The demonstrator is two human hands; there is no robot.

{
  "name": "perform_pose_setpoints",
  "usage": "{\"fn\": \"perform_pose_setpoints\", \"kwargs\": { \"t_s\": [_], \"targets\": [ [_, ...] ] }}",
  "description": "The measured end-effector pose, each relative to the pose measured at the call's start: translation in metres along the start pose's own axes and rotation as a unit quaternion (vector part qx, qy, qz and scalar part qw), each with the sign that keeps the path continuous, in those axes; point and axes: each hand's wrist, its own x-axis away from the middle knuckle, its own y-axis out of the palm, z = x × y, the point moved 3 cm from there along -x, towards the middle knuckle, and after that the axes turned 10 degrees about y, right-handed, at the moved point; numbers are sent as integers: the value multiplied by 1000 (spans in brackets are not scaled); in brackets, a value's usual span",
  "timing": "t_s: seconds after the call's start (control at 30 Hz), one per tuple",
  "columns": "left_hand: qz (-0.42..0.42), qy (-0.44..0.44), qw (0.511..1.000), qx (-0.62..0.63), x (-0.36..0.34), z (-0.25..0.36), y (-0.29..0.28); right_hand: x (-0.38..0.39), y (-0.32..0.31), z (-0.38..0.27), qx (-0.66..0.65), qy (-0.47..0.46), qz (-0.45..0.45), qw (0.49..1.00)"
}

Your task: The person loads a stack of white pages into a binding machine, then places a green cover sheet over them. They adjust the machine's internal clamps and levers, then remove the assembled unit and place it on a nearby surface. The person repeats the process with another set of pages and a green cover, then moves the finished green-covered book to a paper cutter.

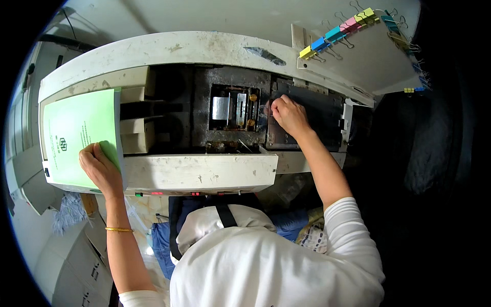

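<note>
A green paper booklet (76,123) with small dark print lies at the left end of a long, off-white, stained machine (199,174). The curled fingers of my left hand (99,163) grip the lower right part of the booklet. My right hand (289,112) is closed over the dark metal plate (312,133) at the machine’s right, beside its central opening (232,107) with metal blocks and brass-coloured knobs. Whatever is at its fingertips is too small to make out.
A raised pale board (358,61) at the back right carries several coloured binder clips (332,33). Pale cabinets (82,261) stand low at the left beside shredded paper strips (69,210). Small coloured buttons (156,193) line the machine’s front.
</note>
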Motion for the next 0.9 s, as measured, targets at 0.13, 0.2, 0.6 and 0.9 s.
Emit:
{"fn": "perform_pose_setpoints", "kwargs": {
  "t_s": [0.13, 0.2, 0.6, 0.9],
  "targets": [
    [2, 11, 1000, -5, -2, -2, -2, 7, 7, 13, -197, 119, -114, 967],
    [-1, 16, 1000, -11, 0, -3, -1, 16, 15, 30, -275, 162, -93, 943],
    [2, 12, 1000, -11, 3, -11, 4, 12, 4, -1, -45, 70, -80, 993],
    [-13, 98, 995, 3, 0, 6, 1, 72, -16, 38, -400, 259, -16, 879]
  ]
}}
